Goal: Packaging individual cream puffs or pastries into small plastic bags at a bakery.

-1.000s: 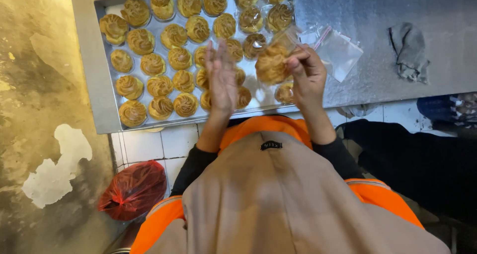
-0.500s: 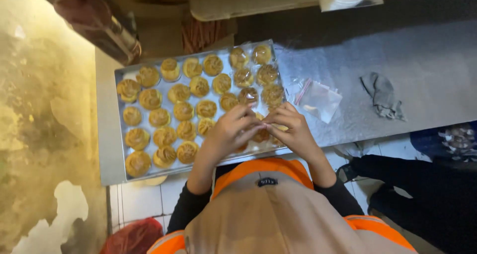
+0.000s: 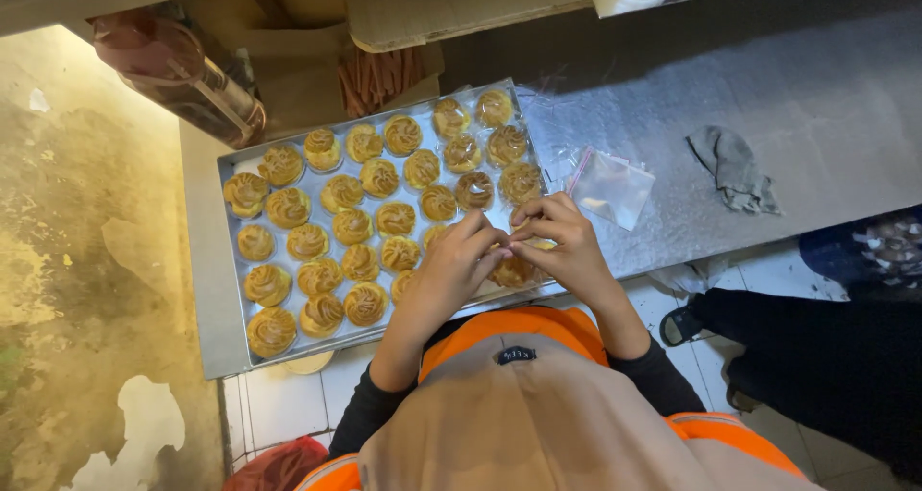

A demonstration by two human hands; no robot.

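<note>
Both hands now meet right over the tray's (image 3: pixel 230 260) near-right corner, vs a sec ago when the right hand (image 3: pixel 567 251) was up higher w/ a bagged pastry (image 3: pixel 514 270) and the left hand (image 3: pixel 461 265) was flat beside it. Fingertips of both are pinched together on the top of that clear little bag, pastry sitting just under them, so looks like the bag mouth is being closed or fiddled with. Rest of the swirled pastries (image 3: pixel 346 227) fill the tray, left of the hands. Empty clear bags (image 3: pixel 610 185) lie just right of the tray, grey rag (image 3: pixel 735 169) further right on the metal table.
</note>
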